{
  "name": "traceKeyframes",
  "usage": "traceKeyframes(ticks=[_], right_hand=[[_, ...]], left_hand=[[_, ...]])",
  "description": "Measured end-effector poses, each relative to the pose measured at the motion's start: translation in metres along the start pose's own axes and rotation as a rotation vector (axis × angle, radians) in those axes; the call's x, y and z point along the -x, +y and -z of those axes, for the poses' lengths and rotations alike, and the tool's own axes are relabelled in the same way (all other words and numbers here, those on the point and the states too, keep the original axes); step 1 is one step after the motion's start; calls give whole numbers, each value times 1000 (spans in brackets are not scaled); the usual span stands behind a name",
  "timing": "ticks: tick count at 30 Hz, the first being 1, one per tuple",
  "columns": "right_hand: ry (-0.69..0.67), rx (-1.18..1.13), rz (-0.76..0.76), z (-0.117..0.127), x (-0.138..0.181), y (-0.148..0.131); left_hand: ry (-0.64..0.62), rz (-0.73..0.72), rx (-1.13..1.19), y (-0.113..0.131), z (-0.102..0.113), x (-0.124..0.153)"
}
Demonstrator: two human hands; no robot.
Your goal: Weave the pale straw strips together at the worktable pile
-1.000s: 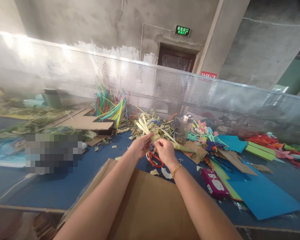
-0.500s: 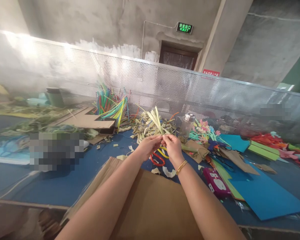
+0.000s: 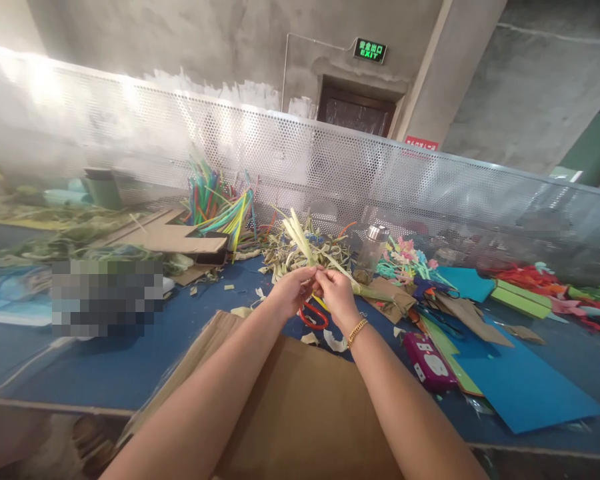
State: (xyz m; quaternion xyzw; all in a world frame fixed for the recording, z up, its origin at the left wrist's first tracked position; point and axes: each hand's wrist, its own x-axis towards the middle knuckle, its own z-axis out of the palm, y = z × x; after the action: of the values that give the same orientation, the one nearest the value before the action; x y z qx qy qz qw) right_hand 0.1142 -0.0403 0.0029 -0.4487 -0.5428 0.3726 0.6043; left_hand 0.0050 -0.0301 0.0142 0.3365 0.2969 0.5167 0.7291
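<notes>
My left hand point(image 3: 291, 291) and my right hand point(image 3: 334, 291) meet above the blue table point(image 3: 130, 360), both pinched on a bundle of pale green leaf strips point(image 3: 300, 239) that fans upward and to the left from my fingers. A gold bracelet point(image 3: 355, 331) sits on my right wrist. Red-handled scissors point(image 3: 314, 316) lie on the table just under my hands. Behind the strips is a heap of cut leaf scraps point(image 3: 305, 253).
A brown cardboard sheet point(image 3: 300, 407) lies under my forearms. Coloured straws point(image 3: 220, 207) stand at the back left beside cardboard pieces point(image 3: 175, 240). A glass jar point(image 3: 370, 252), a purple box point(image 3: 430, 363), blue paper point(image 3: 525, 393) and paper flowers point(image 3: 410, 263) lie at the right. A perforated metal screen point(image 3: 380, 180) borders the table.
My hands turned the leaf bundle: its strips pointed left, then stood upright, and now lean up and left. My hands stayed together over the scissors.
</notes>
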Motion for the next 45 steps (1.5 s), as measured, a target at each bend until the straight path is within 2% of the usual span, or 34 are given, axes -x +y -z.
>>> traceKeyframes(ticks=[3, 6, 10, 14, 21, 23, 27, 30, 33, 36, 40, 42, 45], right_hand=[[-54, 110, 18, 0, -1, 4], [-73, 184, 39, 1, -2, 7], [-24, 77, 11, 0, -1, 5], [-43, -64, -44, -3, 2, -2], [-95, -9, -79, -4, -1, 0], [-125, 90, -69, -1, -3, 4], [-194, 391, -10, 11, -7, 3], [-243, 697, 62, 17, -12, -10], [-270, 1033, 217, 15, -23, -22], [-339, 1274, 351, 3, -38, -22], [-405, 1539, 338, -17, -54, -6], [-392, 1603, 321, -22, -60, -2], [-384, 1517, 305, -18, -70, -10]], left_hand=[[74, -60, 15, -2, 4, -5], [85, -80, 12, -2, 5, -5], [-21, -38, -20, 1, 3, 0], [-122, -33, -14, 0, 2, 1], [-149, -51, 34, -1, 6, -5], [-94, -103, 46, 7, 12, -7], [246, -317, 169, 32, 29, -11], [361, -349, 240, 40, 35, -12], [364, -362, 250, 40, 33, -10], [371, -398, 247, 37, 29, -8], [368, -426, 241, 37, 28, -7], [352, -428, 231, 36, 29, -8], [308, -403, 188, 36, 28, -7]])
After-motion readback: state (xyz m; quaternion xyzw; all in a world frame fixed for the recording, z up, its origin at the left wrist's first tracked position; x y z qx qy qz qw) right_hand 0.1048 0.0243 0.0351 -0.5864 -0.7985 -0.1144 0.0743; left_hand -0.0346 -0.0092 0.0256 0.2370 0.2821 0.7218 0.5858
